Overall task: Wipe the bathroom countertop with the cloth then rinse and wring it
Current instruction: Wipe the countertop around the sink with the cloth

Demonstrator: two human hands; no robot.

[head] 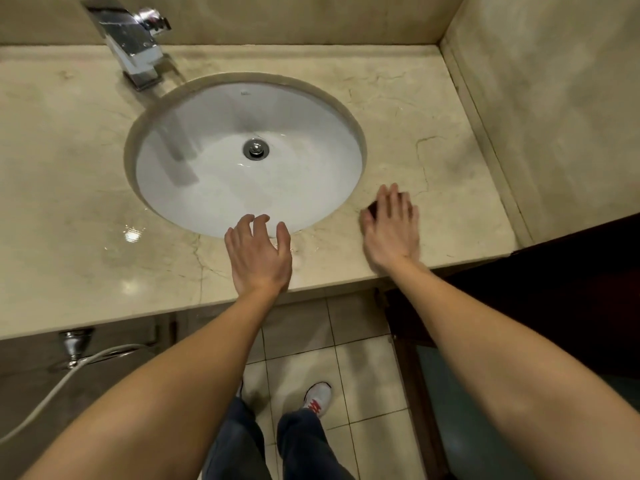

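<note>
Cloth (373,207) mostly hidden under flat fingers (393,199) of R hand (389,228), on countertop (440,140).

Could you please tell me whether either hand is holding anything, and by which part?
Nothing is gripped: the right hand presses flat on top of a dark cloth, and the left hand is empty.

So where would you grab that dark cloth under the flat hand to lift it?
Probably bunch its middle from above: the cloth lies flat on the countertop beneath the right hand, only dark edges showing, so curling that hand should gather it.
</note>
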